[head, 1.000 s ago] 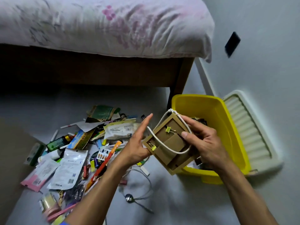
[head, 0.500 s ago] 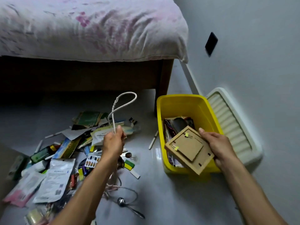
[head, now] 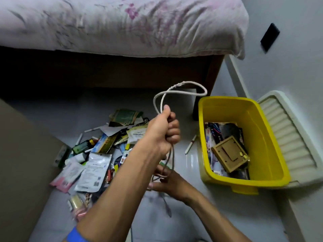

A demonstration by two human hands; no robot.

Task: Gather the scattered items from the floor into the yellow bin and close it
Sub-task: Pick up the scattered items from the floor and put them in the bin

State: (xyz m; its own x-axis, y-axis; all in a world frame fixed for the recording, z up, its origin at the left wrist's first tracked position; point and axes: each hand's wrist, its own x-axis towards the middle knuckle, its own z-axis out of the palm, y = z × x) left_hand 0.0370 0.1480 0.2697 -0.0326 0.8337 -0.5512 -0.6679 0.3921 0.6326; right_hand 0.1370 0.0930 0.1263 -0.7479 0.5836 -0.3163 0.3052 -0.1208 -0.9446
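Note:
My left hand (head: pixel 162 132) is raised in a fist around a white cord (head: pixel 181 86), whose loop stands above the fist while the rest hangs down. My right hand (head: pixel 167 182) is low on the floor under it, fingers around the cord's lower strands. The yellow bin (head: pixel 258 137) stands open at the right, holding the brown cardboard frame (head: pixel 229 154) on top of dark packets. Scattered packets, pens and small bottles (head: pixel 97 154) lie in a heap on the floor to the left.
The bin's ribbed white lid (head: pixel 286 137) leans against the wall behind it. A white pen (head: pixel 190 144) lies between my hands and the bin. A wooden bed (head: pixel 122 70) with a flowered cover spans the back. A brown board (head: pixel 19 163) is at left.
The cardboard frame left my right hand and now lies in the bin. My right hand moved left and down to the cord's hanging end. My left hand lifted the cord higher.

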